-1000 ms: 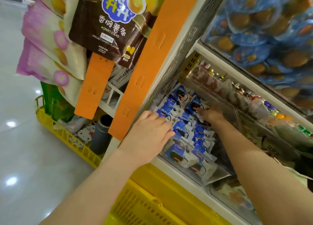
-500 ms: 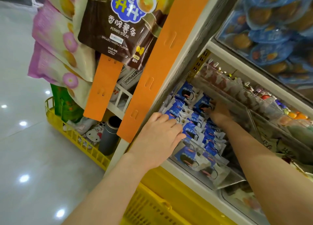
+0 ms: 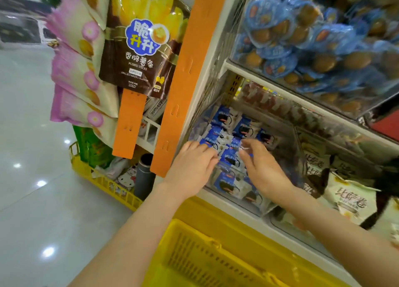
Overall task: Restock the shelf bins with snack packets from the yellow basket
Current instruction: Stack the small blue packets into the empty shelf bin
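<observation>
Shelving (image 3: 218, 71) fills the right of my view, with a brown bag of potato sticks (image 3: 140, 55) hanging to its left beside a long orange strip (image 3: 185, 81). Below me the yellow basket (image 3: 194, 228) sits against the foot of the shelf, directly under my forearms; I cannot make out what lies inside it. A clear bin (image 3: 296, 144) on the lower shelf holds the blue-and-white snack packets (image 3: 246, 129), stacked in overlapping rows from back to front. Both my hands are in that bin. My left hand (image 3: 192, 166) lies palm down on the packets at the bin's left side, fingers bent over them with the tips hidden, so I cannot tell whether it grips one. My right hand (image 3: 263, 168), blurred, reaches in just beside it with fingers loosely spread and extended, tips touching the packets near the middle.
</observation>
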`<state>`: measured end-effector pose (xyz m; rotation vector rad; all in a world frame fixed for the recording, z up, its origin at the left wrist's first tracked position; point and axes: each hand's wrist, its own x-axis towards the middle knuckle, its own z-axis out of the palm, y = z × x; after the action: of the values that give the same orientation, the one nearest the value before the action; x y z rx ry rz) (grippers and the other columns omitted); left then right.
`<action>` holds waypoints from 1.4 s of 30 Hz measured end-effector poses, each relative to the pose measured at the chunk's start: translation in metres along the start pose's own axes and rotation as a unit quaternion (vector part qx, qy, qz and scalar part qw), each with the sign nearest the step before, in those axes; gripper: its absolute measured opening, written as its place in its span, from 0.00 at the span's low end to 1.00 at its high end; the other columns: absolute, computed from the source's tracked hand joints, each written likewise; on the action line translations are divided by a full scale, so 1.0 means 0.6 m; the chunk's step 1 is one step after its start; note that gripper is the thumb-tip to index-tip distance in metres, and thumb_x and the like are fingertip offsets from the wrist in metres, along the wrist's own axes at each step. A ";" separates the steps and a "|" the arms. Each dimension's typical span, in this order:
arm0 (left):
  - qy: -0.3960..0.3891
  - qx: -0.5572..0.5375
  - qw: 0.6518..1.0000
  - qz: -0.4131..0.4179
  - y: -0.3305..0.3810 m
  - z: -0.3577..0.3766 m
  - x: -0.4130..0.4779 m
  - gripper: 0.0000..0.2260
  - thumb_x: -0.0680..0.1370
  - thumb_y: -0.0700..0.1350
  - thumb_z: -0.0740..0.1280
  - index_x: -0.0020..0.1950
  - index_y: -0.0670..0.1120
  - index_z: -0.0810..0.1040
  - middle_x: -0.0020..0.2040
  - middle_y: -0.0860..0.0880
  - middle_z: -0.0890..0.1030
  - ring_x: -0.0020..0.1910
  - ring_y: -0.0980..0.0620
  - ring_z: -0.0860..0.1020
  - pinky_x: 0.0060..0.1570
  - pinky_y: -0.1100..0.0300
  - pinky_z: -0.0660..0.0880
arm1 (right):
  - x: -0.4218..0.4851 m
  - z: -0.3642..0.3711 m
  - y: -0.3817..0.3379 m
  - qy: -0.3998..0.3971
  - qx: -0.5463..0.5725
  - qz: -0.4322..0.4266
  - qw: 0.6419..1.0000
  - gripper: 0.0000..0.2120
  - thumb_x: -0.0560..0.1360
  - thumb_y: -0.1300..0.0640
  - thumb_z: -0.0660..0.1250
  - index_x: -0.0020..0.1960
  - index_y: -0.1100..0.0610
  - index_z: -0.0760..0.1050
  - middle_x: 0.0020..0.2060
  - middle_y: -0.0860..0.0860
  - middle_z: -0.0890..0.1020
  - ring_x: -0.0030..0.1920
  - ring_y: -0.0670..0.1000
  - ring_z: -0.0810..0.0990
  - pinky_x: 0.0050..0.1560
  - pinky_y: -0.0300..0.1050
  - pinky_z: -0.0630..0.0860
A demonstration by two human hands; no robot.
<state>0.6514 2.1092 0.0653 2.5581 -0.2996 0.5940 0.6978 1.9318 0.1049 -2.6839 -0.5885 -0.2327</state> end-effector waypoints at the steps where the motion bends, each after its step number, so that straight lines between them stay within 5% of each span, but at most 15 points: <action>1: 0.005 0.000 1.000 -0.001 0.004 -0.001 -0.004 0.12 0.81 0.48 0.54 0.60 0.49 0.73 0.57 0.51 0.76 0.59 0.52 0.68 0.66 0.60 0.50 | -0.027 0.000 0.000 -0.015 -0.006 -0.010 1.000 0.21 0.80 0.44 0.52 0.70 0.50 0.61 0.67 0.49 0.69 0.62 0.48 0.72 0.60 0.47 0.72; 5: 0.016 0.000 1.000 -0.001 0.023 -0.003 -0.030 0.14 0.81 0.45 0.55 0.66 0.48 0.69 0.63 0.51 0.71 0.65 0.53 0.66 0.70 0.59 0.52 | -0.110 0.000 0.010 -0.034 -0.089 -0.055 0.994 0.23 0.80 0.47 0.53 0.73 0.51 0.60 0.69 0.49 0.69 0.67 0.49 0.69 0.67 0.45 0.65; 9: 0.024 -0.007 1.000 -0.013 0.043 -0.005 -0.075 0.14 0.81 0.46 0.55 0.65 0.48 0.70 0.62 0.51 0.71 0.62 0.55 0.66 0.58 0.64 0.58 | -0.171 0.005 0.028 0.032 -0.150 -0.096 0.984 0.21 0.79 0.55 0.61 0.70 0.58 0.67 0.68 0.54 0.71 0.70 0.52 0.67 0.72 0.44 0.57; 13: 0.020 0.022 0.999 -0.021 0.048 0.011 -0.135 0.09 0.80 0.45 0.57 0.58 0.47 0.74 0.53 0.51 0.75 0.53 0.52 0.70 0.47 0.63 0.57 | -0.245 0.044 0.054 0.113 -0.110 -0.117 0.981 0.17 0.78 0.52 0.56 0.57 0.60 0.76 0.51 0.56 0.80 0.54 0.53 0.74 0.57 0.45 0.69; 15: 0.013 0.030 0.998 -0.045 0.043 0.032 -0.163 0.08 0.80 0.43 0.59 0.55 0.46 0.76 0.50 0.49 0.76 0.51 0.50 0.72 0.46 0.59 0.59 | -0.281 0.079 0.073 0.087 -0.099 -0.101 0.986 0.17 0.77 0.51 0.54 0.53 0.58 0.77 0.45 0.53 0.79 0.46 0.53 0.76 0.46 0.43 0.68; 18: -0.035 0.027 0.989 -0.144 0.014 0.073 -0.205 0.10 0.80 0.43 0.59 0.59 0.45 0.76 0.54 0.46 0.77 0.54 0.46 0.73 0.52 0.52 0.65 | -0.336 0.148 0.111 0.007 -0.086 -0.045 0.995 0.11 0.76 0.53 0.59 0.50 0.56 0.78 0.42 0.50 0.79 0.41 0.52 0.79 0.44 0.40 0.70; 21: -0.085 0.015 0.963 -0.256 -0.028 0.112 -0.249 0.13 0.80 0.42 0.59 0.62 0.40 0.73 0.56 0.40 0.75 0.57 0.40 0.72 0.56 0.47 0.67 | -0.384 0.224 0.159 -0.129 -0.058 0.040 0.989 0.11 0.78 0.57 0.61 0.60 0.57 0.74 0.52 0.53 0.77 0.53 0.53 0.78 0.53 0.44 0.73; 26: -0.173 -0.087 0.896 -0.399 -0.071 0.167 -0.308 0.13 0.82 0.45 0.54 0.60 0.40 0.72 0.57 0.38 0.77 0.58 0.40 0.75 0.56 0.52 0.69 | -0.451 0.324 0.246 -0.310 -0.018 0.147 0.939 0.21 0.82 0.53 0.51 0.74 0.55 0.56 0.70 0.50 0.62 0.69 0.49 0.64 0.64 0.38 0.62; 30: -0.162 -0.092 0.899 -0.397 -0.080 0.190 -0.326 0.13 0.81 0.50 0.53 0.47 0.43 0.71 0.39 0.41 0.79 0.40 0.41 0.79 0.44 0.46 0.76 | -0.465 0.370 0.292 -0.377 -0.058 0.136 0.914 0.22 0.82 0.58 0.53 0.75 0.57 0.55 0.75 0.51 0.55 0.75 0.51 0.55 0.72 0.43 0.54; 34: -0.147 -0.065 0.905 -0.395 -0.085 0.200 -0.328 0.14 0.81 0.52 0.53 0.46 0.43 0.70 0.37 0.41 0.79 0.37 0.42 0.79 0.41 0.45 0.76 | -0.462 0.406 0.323 -0.402 -0.056 0.147 0.902 0.26 0.82 0.55 0.54 0.76 0.56 0.49 0.76 0.51 0.53 0.75 0.50 0.54 0.72 0.42 0.54; 42: -0.128 -0.061 0.911 -0.386 -0.086 0.203 -0.331 0.14 0.81 0.52 0.53 0.45 0.44 0.69 0.37 0.42 0.79 0.37 0.41 0.79 0.40 0.45 0.76 | -0.447 0.452 0.322 -0.409 -0.136 0.153 0.889 0.32 0.79 0.42 0.57 0.75 0.56 0.52 0.72 0.54 0.59 0.73 0.57 0.57 0.73 0.47 0.57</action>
<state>0.5359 2.1105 -0.1437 2.3543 0.5619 -0.0617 0.5618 1.7791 -0.2708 -3.0228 -0.3438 1.0213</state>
